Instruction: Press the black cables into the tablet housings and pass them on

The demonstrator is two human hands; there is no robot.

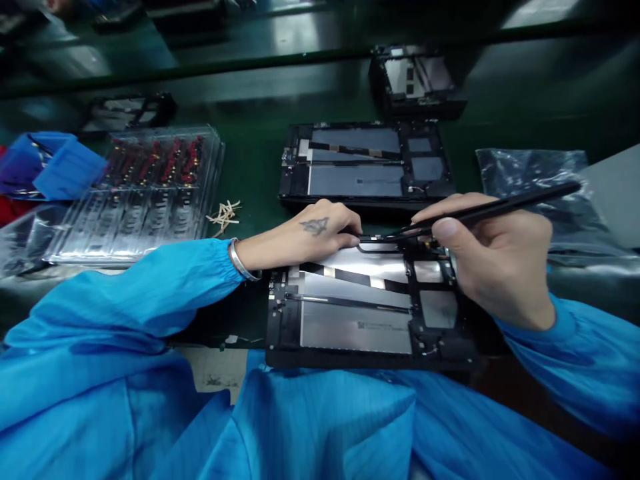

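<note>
An opened tablet [350,327], with a silver battery area and black ribbon cables, lies at the table's front edge. My right hand [505,253] is closed round black tweezers [515,203], whose tips point left to the tablet's far edge. Opposite those tips, my left hand [325,230] rests at the same edge with its fingers curled together. Beside its fingertips runs a thin black cable [377,251]; whether the fingers pinch it is hidden.
Behind lie a second opened tablet [355,180] and a further stack of devices [417,80]. To the left are a clear tray of small red-and-black parts [150,193], a blue bin [67,167] and paper strips [225,215]. A plastic bag [533,177] lies right.
</note>
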